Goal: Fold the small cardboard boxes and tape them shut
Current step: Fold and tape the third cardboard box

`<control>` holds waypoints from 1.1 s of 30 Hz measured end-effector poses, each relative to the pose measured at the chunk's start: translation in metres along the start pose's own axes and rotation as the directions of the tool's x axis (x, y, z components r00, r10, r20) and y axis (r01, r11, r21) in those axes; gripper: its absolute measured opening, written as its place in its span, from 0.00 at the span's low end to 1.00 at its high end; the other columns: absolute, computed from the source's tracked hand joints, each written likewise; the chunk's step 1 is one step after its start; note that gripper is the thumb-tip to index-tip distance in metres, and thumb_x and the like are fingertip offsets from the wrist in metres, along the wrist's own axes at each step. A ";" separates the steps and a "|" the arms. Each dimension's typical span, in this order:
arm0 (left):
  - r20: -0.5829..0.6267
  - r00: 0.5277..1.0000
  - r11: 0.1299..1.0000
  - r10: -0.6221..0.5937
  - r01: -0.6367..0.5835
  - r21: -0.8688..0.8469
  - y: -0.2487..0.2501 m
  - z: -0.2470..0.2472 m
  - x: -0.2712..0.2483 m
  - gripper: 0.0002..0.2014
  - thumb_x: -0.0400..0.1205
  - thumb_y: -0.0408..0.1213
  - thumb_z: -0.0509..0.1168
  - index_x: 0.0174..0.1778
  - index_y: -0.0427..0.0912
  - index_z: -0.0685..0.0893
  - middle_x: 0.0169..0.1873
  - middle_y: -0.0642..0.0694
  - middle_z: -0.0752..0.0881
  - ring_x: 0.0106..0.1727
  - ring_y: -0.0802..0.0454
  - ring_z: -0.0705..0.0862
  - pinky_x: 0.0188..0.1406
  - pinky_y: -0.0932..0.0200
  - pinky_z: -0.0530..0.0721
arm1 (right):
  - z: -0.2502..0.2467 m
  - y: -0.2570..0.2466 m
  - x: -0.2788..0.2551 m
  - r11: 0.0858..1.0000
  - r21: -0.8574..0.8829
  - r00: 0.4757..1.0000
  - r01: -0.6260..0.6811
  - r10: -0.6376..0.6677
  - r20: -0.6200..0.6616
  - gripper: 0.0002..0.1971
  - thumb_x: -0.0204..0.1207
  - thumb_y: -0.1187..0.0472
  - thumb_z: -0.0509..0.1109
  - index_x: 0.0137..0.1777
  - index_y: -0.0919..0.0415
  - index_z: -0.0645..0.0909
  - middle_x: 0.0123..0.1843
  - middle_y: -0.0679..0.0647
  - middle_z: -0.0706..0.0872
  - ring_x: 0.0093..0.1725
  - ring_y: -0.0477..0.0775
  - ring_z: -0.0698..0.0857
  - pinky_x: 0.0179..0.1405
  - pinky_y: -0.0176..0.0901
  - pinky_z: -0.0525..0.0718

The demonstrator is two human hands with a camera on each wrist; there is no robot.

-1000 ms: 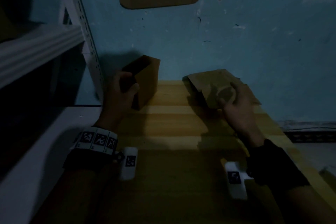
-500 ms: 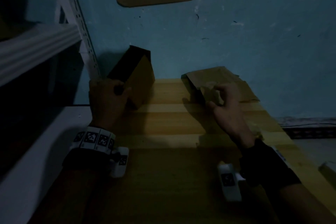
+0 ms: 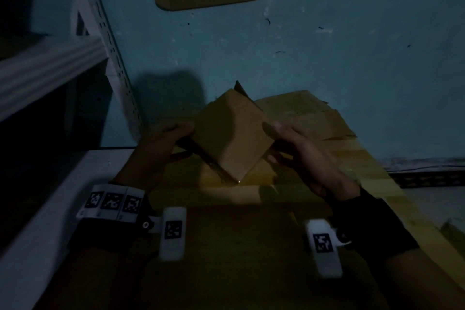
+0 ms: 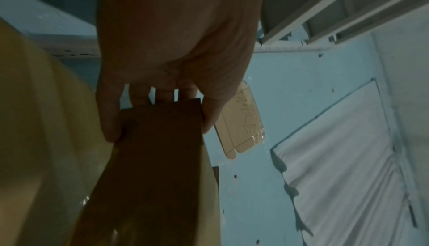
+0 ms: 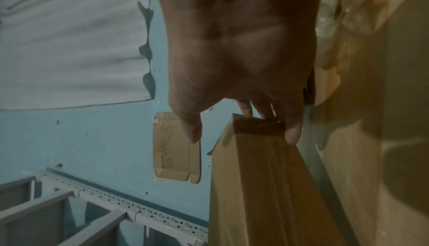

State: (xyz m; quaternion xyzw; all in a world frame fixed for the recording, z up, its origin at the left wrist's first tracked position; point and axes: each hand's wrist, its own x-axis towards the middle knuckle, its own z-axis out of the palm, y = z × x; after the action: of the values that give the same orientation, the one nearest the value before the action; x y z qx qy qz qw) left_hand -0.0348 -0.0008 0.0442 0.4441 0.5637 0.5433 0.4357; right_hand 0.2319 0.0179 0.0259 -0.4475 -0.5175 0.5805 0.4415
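One small box [image 3: 231,133] is folded up into shape and it's in the air over the yellow desk [image 3: 251,199], tilted corner-down, held from both sides; left hand [image 3: 161,143] has thumb and fingers wrapped round its left end, right hand [image 3: 302,156] grips the right end with the thumb on top and fingers underneath; so both hands are clamped on the same box. No tape on it that I can make out, and no tape roll anywhere, though the room is really dim so don't quote me; one flap looks like it pokes up at the far end. Behind it a pile of flat cardboard blanks [image 3: 309,116] lies on the desk waiting to be folded; I'd say early days, one box formed, taping and the rest of the pile left to do.
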 end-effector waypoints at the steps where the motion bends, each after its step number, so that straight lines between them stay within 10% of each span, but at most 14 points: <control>1: 0.010 1.000 1.000 -0.011 0.011 0.007 -0.001 0.001 -0.001 0.05 0.83 0.38 0.68 0.47 0.41 0.88 0.44 0.42 0.88 0.49 0.48 0.86 0.51 0.51 0.87 | -0.001 0.001 0.001 1.000 0.005 1.000 -0.003 0.003 -0.014 0.31 0.73 0.42 0.75 0.74 0.54 0.76 0.67 0.53 0.88 0.63 0.53 0.88 0.58 0.47 0.87; 14: 0.108 0.994 0.981 0.022 -0.001 -0.193 0.010 0.013 -0.011 0.12 0.86 0.36 0.63 0.57 0.30 0.84 0.50 0.39 0.89 0.52 0.43 0.90 0.46 0.46 0.92 | 0.010 0.005 -0.005 0.977 0.208 0.998 -0.055 0.047 0.045 0.23 0.77 0.50 0.73 0.69 0.57 0.80 0.63 0.56 0.89 0.64 0.57 0.89 0.64 0.53 0.88; 18: 0.139 0.980 0.981 0.140 -0.118 -0.155 0.009 0.016 -0.014 0.09 0.85 0.33 0.64 0.57 0.33 0.83 0.47 0.43 0.90 0.49 0.48 0.90 0.49 0.46 0.91 | 0.012 0.003 -0.006 0.971 0.239 0.999 0.023 -0.027 0.016 0.32 0.71 0.51 0.77 0.74 0.60 0.75 0.64 0.58 0.89 0.63 0.57 0.90 0.53 0.48 0.90; 23: 0.078 0.896 0.893 0.437 -0.442 0.078 0.005 0.021 -0.013 0.28 0.74 0.24 0.75 0.69 0.41 0.77 0.62 0.46 0.83 0.59 0.64 0.84 0.57 0.66 0.85 | 0.011 0.004 -0.002 0.973 0.157 0.982 0.169 -0.154 -0.107 0.34 0.74 0.54 0.80 0.78 0.52 0.70 0.66 0.53 0.88 0.60 0.53 0.91 0.56 0.48 0.89; 30: 0.170 0.799 0.711 0.577 -0.594 0.376 -0.004 0.033 -0.008 0.19 0.64 0.45 0.83 0.49 0.62 0.87 0.64 0.50 0.72 0.72 0.53 0.72 0.73 0.55 0.72 | 0.016 0.007 -0.003 0.957 0.168 0.962 0.237 -0.207 -0.178 0.33 0.73 0.57 0.82 0.75 0.59 0.73 0.65 0.56 0.89 0.59 0.54 0.91 0.52 0.45 0.92; 33: 0.166 0.785 0.681 0.597 -0.606 0.411 -0.010 0.040 -0.008 0.15 0.64 0.53 0.81 0.45 0.65 0.88 0.67 0.52 0.70 0.76 0.51 0.68 0.72 0.65 0.67 | 0.017 0.008 -0.003 0.951 0.140 0.947 0.276 -0.244 -0.209 0.28 0.73 0.57 0.81 0.71 0.59 0.77 0.60 0.53 0.91 0.57 0.51 0.92 0.50 0.42 0.92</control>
State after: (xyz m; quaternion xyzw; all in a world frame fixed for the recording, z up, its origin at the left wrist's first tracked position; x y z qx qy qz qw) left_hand 0.0055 0.0002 0.0332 0.6962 0.4908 0.5087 0.1255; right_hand 0.2152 0.0112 0.0189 -0.3896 -0.4771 0.5134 0.5975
